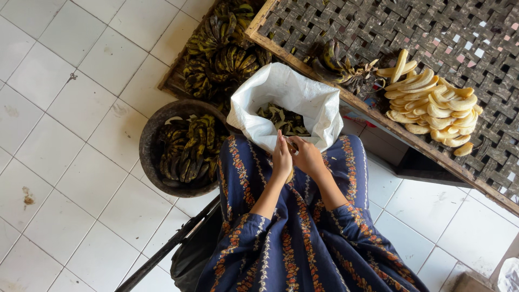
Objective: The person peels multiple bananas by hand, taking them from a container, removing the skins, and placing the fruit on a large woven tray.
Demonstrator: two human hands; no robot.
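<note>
1. Hands meet over the lap, above a blue floral dress [303, 243]; the left hand [281, 158] and the right hand [308, 156] are just beside each other at the mouth of a white sack [286, 92].
2. The left hand's fingers are curled around a pale peeled banana [290, 174], of which only a small bit shows below the palm.
3. The right hand's fingers are closed on a thin dark thing [292, 145] between the two hands; what it is cannot be told.
4. The white sack stands open right in front of the hands and holds dark green peels [284, 120].
5. A round dark basin [151, 146] of unpeeled green bananas [186, 151] sits on the white tiled floor [81, 108] on the person's left.
6. More green banana bunches [224, 51] lie beyond the basin.
7. A woven slatted rack [389, 27] on the person's right carries a heap of peeled yellow bananas [432, 105], well apart from the hands.
</note>
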